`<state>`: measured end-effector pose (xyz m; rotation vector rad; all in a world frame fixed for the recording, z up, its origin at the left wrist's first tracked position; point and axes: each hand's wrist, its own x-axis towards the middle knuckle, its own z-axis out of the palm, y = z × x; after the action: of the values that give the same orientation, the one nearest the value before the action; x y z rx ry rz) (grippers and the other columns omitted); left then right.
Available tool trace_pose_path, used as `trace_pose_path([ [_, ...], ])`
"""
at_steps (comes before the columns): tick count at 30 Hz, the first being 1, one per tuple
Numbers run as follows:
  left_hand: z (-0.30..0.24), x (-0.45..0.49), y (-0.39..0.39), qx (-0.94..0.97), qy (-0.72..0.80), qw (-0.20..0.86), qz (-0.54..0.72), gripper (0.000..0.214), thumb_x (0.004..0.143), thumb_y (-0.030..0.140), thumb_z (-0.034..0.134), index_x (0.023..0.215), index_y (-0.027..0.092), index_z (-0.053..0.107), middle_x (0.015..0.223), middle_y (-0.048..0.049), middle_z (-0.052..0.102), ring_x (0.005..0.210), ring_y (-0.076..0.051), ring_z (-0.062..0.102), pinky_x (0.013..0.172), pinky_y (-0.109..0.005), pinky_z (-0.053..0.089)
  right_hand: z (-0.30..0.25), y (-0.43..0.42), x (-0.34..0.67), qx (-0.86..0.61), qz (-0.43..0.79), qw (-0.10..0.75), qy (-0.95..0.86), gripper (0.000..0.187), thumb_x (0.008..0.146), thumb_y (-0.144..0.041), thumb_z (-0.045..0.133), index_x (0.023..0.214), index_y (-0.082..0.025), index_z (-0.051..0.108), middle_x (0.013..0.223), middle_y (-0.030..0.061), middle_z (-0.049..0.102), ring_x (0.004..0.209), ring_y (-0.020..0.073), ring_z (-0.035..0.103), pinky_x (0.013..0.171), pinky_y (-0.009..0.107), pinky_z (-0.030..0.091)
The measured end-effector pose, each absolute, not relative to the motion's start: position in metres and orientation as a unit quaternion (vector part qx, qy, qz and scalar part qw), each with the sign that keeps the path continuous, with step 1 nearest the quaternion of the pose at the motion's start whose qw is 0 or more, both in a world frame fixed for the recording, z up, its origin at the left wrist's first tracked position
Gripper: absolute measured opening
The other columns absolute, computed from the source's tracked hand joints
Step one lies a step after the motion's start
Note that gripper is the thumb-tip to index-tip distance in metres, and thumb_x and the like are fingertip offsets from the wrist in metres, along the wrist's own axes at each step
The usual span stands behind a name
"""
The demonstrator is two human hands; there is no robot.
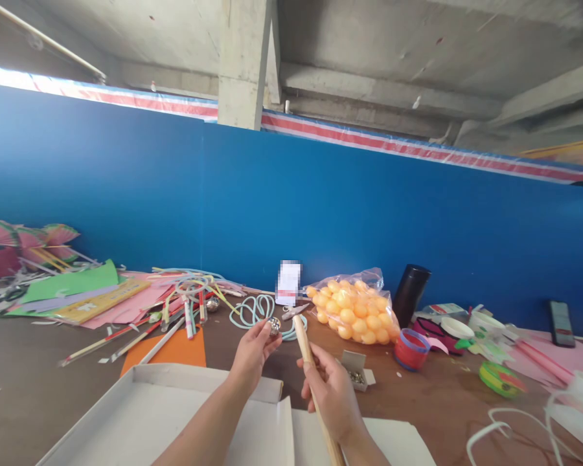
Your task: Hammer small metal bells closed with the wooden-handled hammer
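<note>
Between the fingertips of my left hand (pixel 252 356) is a small shiny silver jingle bell (pixel 274 325), held up above the table. My right hand (pixel 329 388) is closed around a pale wooden stick (pixel 303 340), whose upper end points up and away from me. Bell and stick are apart, a short gap between them. Below my forearms lies an open white cardboard box (pixel 175 414). Beyond the bell is a coiled light-blue cord (pixel 252 314). Just right of my right hand stands a small open box (pixel 354 372) of tiny metal pieces.
A clear bag of orange balls (pixel 354 310) sits at the back, beside a black bottle (pixel 411 294) and rolls of red tape (pixel 412 349). Coloured paper (pixel 72 285) and sticks crowd the left. A blue partition (pixel 291 200) stands behind the table.
</note>
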<state>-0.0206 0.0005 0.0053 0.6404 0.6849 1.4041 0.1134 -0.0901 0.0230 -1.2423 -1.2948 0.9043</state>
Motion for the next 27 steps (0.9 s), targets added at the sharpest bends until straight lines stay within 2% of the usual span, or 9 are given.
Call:
trace_pose_path([
  [15,0.001,-0.020,0.004,0.277,0.317,0.655,0.628,0.018,0.076,0.018,0.059,0.092,0.010,0.057,0.077,-0.0083,0.064,0.065,-0.013,0.063,0.066,-0.027,0.054,0.019,-0.086,0.116,-0.535,0.388,0.522,-0.540,0.043,0.077,-0.035,0.049,0.116,-0.018,0.050,0.084,0.0054,0.061,0.045,0.0093,0.053,0.030,0.016,0.038],
  [18,0.002,-0.021,0.004,0.269,0.330,0.645,0.635,0.016,0.077,0.019,0.059,0.090,0.011,0.057,0.078,-0.0078,0.064,0.064,-0.012,0.063,0.064,-0.026,0.054,0.014,-0.080,0.121,-0.569,0.378,0.512,-0.521,0.037,0.076,-0.031,0.046,0.109,-0.016,0.054,0.080,0.0046,0.062,0.041,0.0086,0.053,0.029,0.016,0.037],
  [21,0.003,-0.022,0.002,0.264,0.341,0.640,0.636,0.014,0.076,0.019,0.060,0.087,0.011,0.058,0.076,-0.0073,0.064,0.062,-0.011,0.062,0.063,-0.027,0.054,0.007,-0.075,0.125,-0.610,0.395,0.458,-0.512,0.029,0.074,-0.026,0.044,0.097,-0.014,0.058,0.073,0.0043,0.063,0.041,0.0102,0.054,0.030,0.017,0.036],
  [24,0.005,-0.022,0.001,0.263,0.349,0.637,0.635,0.015,0.075,0.020,0.061,0.087,0.011,0.058,0.074,-0.0068,0.063,0.061,-0.012,0.062,0.061,-0.027,0.054,0.000,-0.072,0.127,-0.626,0.385,0.401,-0.547,0.026,0.074,-0.025,0.044,0.090,-0.014,0.062,0.067,0.0035,0.066,0.047,0.0130,0.059,0.037,0.019,0.040],
  [27,0.006,-0.022,0.000,0.270,0.356,0.636,0.630,0.018,0.074,0.021,0.062,0.089,0.011,0.058,0.074,-0.0067,0.063,0.061,-0.012,0.062,0.059,-0.026,0.054,-0.003,-0.072,0.130,-0.634,0.302,0.383,-0.601,0.025,0.073,-0.025,0.048,0.088,-0.017,0.066,0.072,0.0041,0.069,0.063,0.0164,0.064,0.057,0.023,0.046],
])
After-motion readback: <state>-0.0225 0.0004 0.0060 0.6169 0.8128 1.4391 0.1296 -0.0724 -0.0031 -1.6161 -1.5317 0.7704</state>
